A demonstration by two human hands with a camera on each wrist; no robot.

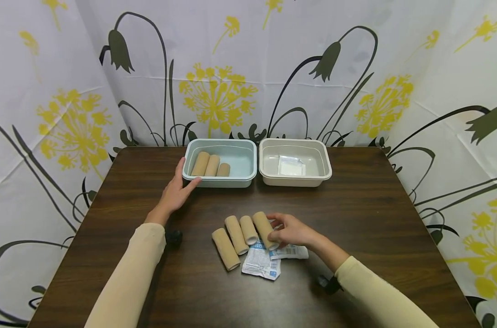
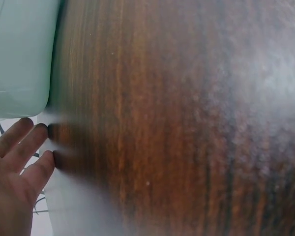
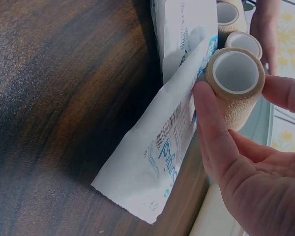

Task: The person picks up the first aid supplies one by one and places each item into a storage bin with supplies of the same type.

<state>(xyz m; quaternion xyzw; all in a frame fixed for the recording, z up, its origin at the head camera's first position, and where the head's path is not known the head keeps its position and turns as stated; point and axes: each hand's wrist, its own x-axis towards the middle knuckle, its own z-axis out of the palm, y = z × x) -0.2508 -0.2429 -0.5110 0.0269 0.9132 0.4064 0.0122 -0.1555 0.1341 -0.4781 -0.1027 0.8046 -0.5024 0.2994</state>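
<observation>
My right hand (image 1: 291, 231) pinches a tan elastic bandage roll (image 1: 263, 228) between thumb and fingers. In the right wrist view that bandage roll (image 3: 236, 105) shows its hollow white core, with the fingers on both sides. Three more tan rolls (image 1: 225, 249) lie in a slanted row to its left. Beneath the gripped roll are white paper packets (image 1: 261, 264) with blue print. My left hand (image 1: 175, 193) rests at the near left corner of the light blue bin (image 1: 228, 183), fingers extended along its side and thumb at the front rim. In the left wrist view the fingers (image 2: 27, 147) are spread beside the bin.
Three tan rolls (image 1: 212, 166) of different lengths sit inside the blue bin. Right beside it is a beige bin (image 1: 295, 182) holding a white packet (image 1: 291, 166). Both stand at the back of the dark wood table (image 1: 371, 218), before a flower-patterned curtain (image 1: 289, 27).
</observation>
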